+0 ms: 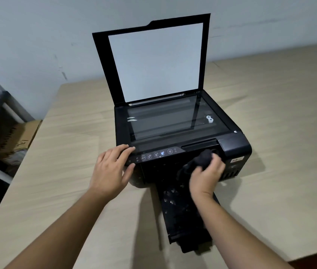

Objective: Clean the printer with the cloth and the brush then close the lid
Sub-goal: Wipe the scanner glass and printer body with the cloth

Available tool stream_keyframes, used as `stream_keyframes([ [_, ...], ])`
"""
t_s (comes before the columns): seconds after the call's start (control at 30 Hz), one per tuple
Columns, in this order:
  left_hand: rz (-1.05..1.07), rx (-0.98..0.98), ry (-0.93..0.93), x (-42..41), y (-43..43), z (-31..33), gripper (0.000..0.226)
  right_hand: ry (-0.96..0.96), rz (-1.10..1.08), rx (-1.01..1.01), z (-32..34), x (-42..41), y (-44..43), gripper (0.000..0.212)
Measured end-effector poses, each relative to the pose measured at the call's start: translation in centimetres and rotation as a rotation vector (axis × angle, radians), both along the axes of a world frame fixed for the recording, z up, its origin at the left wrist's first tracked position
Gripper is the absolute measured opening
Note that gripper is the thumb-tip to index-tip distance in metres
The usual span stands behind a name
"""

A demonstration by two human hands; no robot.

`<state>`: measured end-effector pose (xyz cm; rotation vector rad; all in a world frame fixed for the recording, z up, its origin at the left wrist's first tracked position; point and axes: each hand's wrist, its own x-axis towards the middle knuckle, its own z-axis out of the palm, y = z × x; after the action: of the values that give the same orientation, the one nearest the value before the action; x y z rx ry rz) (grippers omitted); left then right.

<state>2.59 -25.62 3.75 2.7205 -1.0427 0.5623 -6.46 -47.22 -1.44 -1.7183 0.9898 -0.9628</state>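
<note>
Printer, mid-table with lid raised at the far side, is braced at its near-left corner by the flat, spread left hand; cloth is bunched in the right hand against the front panel, just left of the ink-tank end.

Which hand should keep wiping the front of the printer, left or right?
Right. The right hand already has the cloth bunched in its grip against the printer front; the left hand is open, bracing the panel corner.
</note>
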Motion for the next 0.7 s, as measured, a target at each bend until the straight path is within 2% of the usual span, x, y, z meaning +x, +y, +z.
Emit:
stream_keyframes([
  [0.07,0.005,-0.021,-0.004,0.0,0.0,0.1,0.039,-0.009,-0.060,0.024,0.3,0.3,-0.2,0.048],
  [0.23,0.024,-0.065,-0.020,-0.3,0.0,-0.3,0.031,0.030,0.252,-0.159,-1.0,0.0,3.8,0.045],
  [0.4,0.023,-0.069,-0.024,-0.6,-0.1,-0.6,0.030,-0.053,0.040,-0.015,1.2,0.2,-0.1,0.051],
  [0.5,0.019,-0.071,-0.034,-0.7,-0.4,-0.7,0.028,0.005,0.087,-0.111,0.3,0.1,0.2,0.048],
  [0.6,0.026,-0.061,-0.037,-0.6,-0.3,-0.7,0.027,0.125,0.121,0.029,-1.2,-0.3,0.7,0.049],
  [0.7,0.041,-0.064,-0.037,-0.5,0.1,-0.7,0.026,0.003,0.005,0.111,0.4,0.5,-0.1,0.049],
])
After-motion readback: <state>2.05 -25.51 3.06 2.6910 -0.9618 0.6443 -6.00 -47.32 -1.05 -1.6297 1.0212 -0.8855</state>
